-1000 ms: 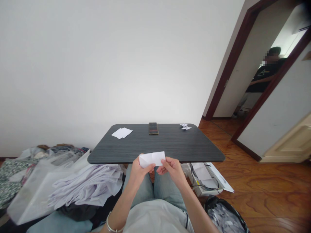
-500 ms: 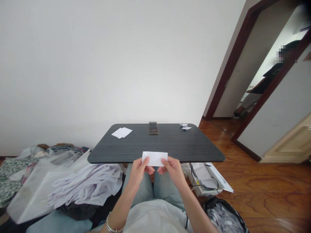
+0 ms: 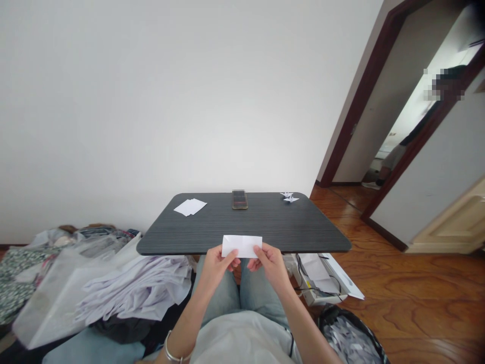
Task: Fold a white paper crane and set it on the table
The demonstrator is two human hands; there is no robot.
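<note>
A white folded paper [image 3: 242,245], long and narrow, is held level at the near edge of the dark table [image 3: 242,222]. My left hand [image 3: 223,260] pinches its lower left part, the thumb lying on the front face. On the opposite side my right hand [image 3: 266,257] grips the lower right corner, also with the thumb in front. The fingers behind the paper are partly hidden. Further back on the tabletop lie a small stack of white paper sheets [image 3: 190,207] at the left and two folded paper cranes [image 3: 291,199] at the right.
A phone [image 3: 240,199] lies at the table's back edge. Piled cloth [image 3: 140,288] is on the left. To the right are a box with papers and cables [image 3: 322,283] and a black bag of scraps [image 3: 350,336]. A person [image 3: 394,156] is beyond the doorway.
The paper has risen very slightly. My left thumb has slid right and down along its face. The person in the doorway has shifted, now more hidden by the door frame.
</note>
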